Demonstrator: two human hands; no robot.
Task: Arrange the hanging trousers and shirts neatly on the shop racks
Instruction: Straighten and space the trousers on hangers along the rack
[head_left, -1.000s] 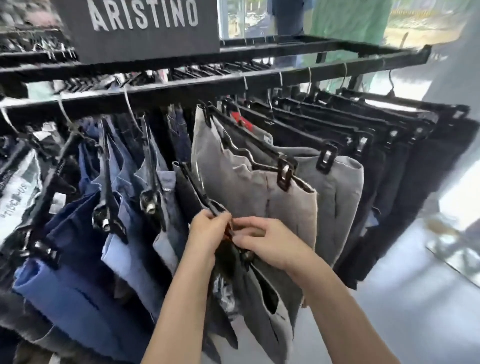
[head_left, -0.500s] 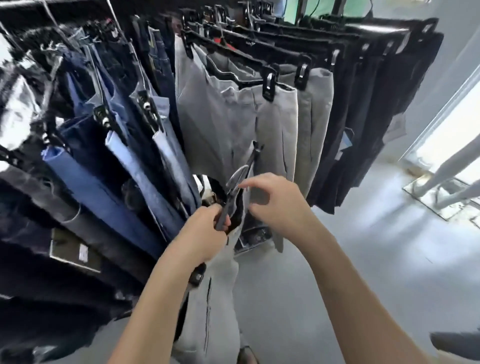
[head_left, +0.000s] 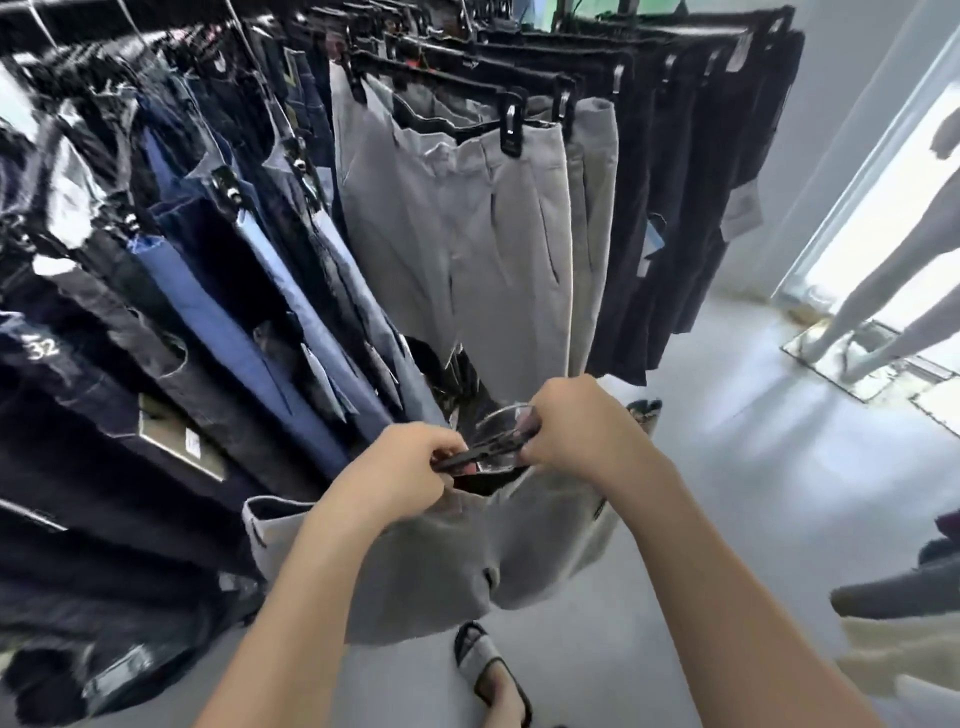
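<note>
A pair of grey trousers (head_left: 467, 551) on a black clip hanger (head_left: 493, 447) is off the rack, held low in front of me. My left hand (head_left: 400, 462) grips the hanger's left end and my right hand (head_left: 576, 426) grips its right end; the trousers droop below both hands. Behind them, grey trousers (head_left: 467, 249) hang from clip hangers on the black rack (head_left: 597, 52), with blue and dark jeans (head_left: 208, 270) to the left and black trousers (head_left: 691, 197) to the right.
Pale floor (head_left: 727, 493) opens to the right. White mannequin legs (head_left: 893, 280) stand on a mirrored base by the bright doorway. My sandalled foot (head_left: 488, 670) is under the trousers. Dark and pale cloth (head_left: 898, 623) lies at the right edge.
The grey trousers and their hanger have come down off the rack and toward me. Both hands dropped with them, and my view tilted downward.
</note>
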